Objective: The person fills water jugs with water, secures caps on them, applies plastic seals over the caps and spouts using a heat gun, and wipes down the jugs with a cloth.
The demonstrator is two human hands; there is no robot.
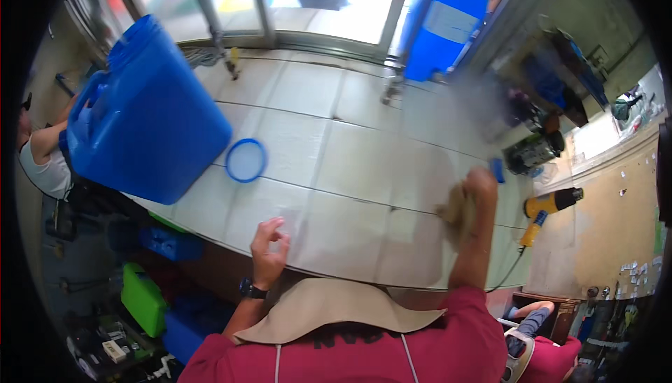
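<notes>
My right hand [482,181], blurred, is shut on a tan cloth [455,215] that hangs against the white tiled tabletop [357,157]. My left hand [270,249] hovers near the table's front edge, fingers curled and thumb apart, with nothing in it. Beyond it a blue plastic ring [229,161] lies flat on the tiles. A large blue plastic jerry can [152,126] stands at the left end of the table, its handle towards the left. Just past my right hand is a small blue object [496,170], too unclear to name.
A yellow heat gun [543,205] rests at the right, its cord running over the table's front edge. A dark cylindrical container [530,153] is behind it. Beyond the table stands a blue bin [446,26]. One person [44,160] is at far left, another [551,357] at lower right.
</notes>
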